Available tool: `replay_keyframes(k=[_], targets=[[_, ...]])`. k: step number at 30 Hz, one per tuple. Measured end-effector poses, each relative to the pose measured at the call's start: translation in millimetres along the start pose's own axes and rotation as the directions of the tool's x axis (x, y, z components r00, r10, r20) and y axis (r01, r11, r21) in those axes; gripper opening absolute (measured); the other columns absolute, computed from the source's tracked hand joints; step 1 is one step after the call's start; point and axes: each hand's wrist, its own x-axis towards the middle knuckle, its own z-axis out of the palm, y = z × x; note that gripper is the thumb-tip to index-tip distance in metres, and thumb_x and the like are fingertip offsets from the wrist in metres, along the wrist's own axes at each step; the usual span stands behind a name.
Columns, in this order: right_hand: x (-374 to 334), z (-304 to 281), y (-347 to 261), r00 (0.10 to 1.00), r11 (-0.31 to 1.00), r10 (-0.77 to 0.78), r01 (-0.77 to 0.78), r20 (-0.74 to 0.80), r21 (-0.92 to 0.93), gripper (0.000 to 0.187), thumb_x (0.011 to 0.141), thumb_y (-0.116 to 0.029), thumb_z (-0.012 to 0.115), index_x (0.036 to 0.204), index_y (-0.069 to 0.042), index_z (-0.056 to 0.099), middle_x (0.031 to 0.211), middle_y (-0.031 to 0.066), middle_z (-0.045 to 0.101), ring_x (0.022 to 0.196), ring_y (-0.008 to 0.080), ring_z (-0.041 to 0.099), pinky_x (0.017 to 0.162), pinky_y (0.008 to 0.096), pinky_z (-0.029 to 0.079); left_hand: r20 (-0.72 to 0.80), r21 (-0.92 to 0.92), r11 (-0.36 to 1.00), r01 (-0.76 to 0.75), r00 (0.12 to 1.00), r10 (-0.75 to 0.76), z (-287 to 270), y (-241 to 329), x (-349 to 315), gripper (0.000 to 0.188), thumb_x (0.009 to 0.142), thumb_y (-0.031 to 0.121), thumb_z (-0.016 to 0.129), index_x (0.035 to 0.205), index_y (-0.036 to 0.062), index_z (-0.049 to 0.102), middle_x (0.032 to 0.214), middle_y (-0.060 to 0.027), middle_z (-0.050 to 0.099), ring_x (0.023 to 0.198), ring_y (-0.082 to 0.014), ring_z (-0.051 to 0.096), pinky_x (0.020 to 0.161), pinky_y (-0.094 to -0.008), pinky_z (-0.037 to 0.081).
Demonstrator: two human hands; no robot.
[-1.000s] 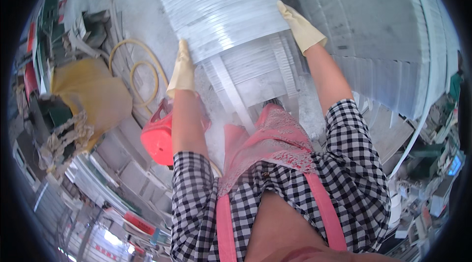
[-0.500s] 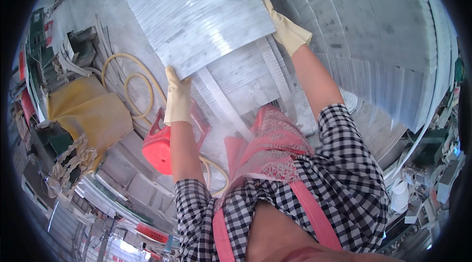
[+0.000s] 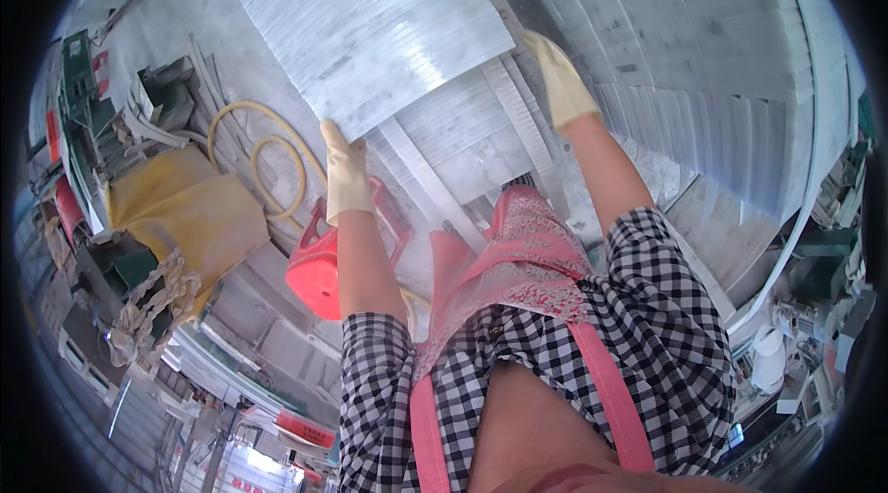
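Note:
A wide stack of pale grey, marble-patterned strips (image 3: 370, 30) lies in front of me, its long lines running across it. My left hand (image 3: 347, 177), in a cream rubber glove, touches the near left corner with its fingers stretched out along the edge. Beyond the right edge, my gloved right hand (image 3: 562, 81) hangs a little apart from the strips, fingers extended and nothing held. Two light bars (image 3: 430, 183) run under the stack toward me, over another pale slab surface (image 3: 462, 151).
To the right stands a large pile of similar grey sheets (image 3: 675, 40). At left are a red plastic stool (image 3: 314, 280), a coiled yellow hose (image 3: 254, 109), a yellow cloth (image 3: 185, 211) and scrap pieces (image 3: 166, 95). My pink apron (image 3: 518, 262) hangs near the bars.
My right hand has come away from the stack's right edge, moving outward. My left hand stays at the near left corner. The view has shifted slightly.

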Motion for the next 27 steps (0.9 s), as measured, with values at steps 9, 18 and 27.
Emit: replay_keyframes(k=[9,18,27], targets=[[-220.1,55.4,127.2,0.755,0.508,0.647,-0.530,0.106,0.679,0.045,0.104,-0.035,0.049,0.134,-0.001,0.055,0.125,0.0137,0.064,0.121,0.0213,0.058,0.108,0.0344,0.041,0.098,-0.486,0.874,0.006,0.994,0.047,9.5,-35.9,50.0,0.070,0.100,0.057,0.038,0.149,0.0073,0.037,0.149,-0.0108,0.045,0.136,-0.0258,0.042,0.112,-0.0396,0.034],[-368.6,69.2,156.4,0.783,0.755,0.620,-0.577,-0.052,0.311,0.042,0.100,-0.028,0.056,0.129,0.002,0.058,0.110,0.0167,0.069,0.100,0.0231,0.068,0.089,0.0318,0.055,0.064,-0.454,0.890,0.042,0.998,-0.014,-34.8,-67.0,1.2,0.067,0.099,0.055,0.037,0.148,0.0100,0.041,0.148,-0.0105,0.047,0.135,-0.0245,0.044,0.111,-0.0357,0.032],[-409.9,101.8,113.5,0.821,0.669,0.567,-0.506,0.066,0.545,0.050,0.101,-0.031,0.053,0.136,0.004,0.052,0.112,0.0212,0.070,0.110,0.0273,0.066,0.097,0.0353,0.049,0.200,0.091,0.922,0.376,0.900,-0.387,-177.5,-244.2,-2.6,0.065,0.096,0.056,0.040,0.148,0.0173,0.041,0.146,-0.0102,0.050,0.130,-0.0195,0.048,0.107,-0.0309,0.033]])
